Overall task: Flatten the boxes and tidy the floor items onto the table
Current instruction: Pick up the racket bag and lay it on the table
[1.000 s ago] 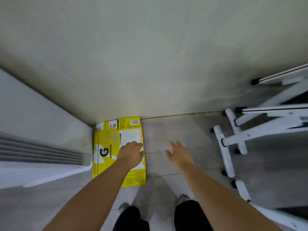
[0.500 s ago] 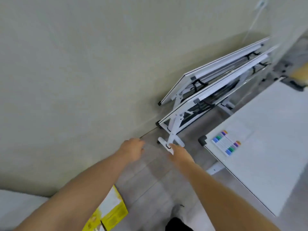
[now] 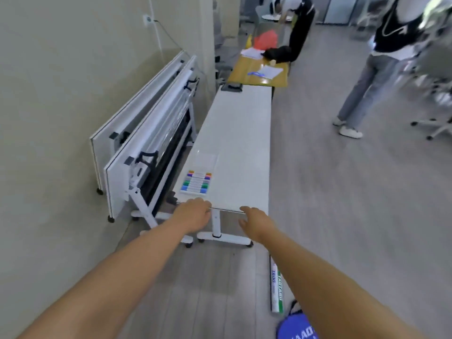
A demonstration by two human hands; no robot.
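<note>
A long white table (image 3: 239, 133) stretches away from me, and a clear case of coloured markers (image 3: 197, 183) lies near its front left corner. My left hand (image 3: 194, 215) hangs in front of the table's near edge with fingers loosely curled and nothing in it. My right hand (image 3: 256, 222) is beside it to the right, fingers spread, empty. On the floor at the lower right lie a long white and green tube box (image 3: 276, 288) and a blue round bag (image 3: 297, 329), partly behind my right forearm. The yellow box is out of view.
Two folded white tables (image 3: 137, 133) lean against the left wall. A wooden table (image 3: 259, 78) with papers stands beyond the white one. Two people stand at the back right, one standing on the grey floor (image 3: 354, 192). Chair bases (image 3: 437, 126) sit at the far right.
My view swung right and up from the flattened yellow box on the floor to the white table. My left hand left the box; both hands now hang empty by the table edge.
</note>
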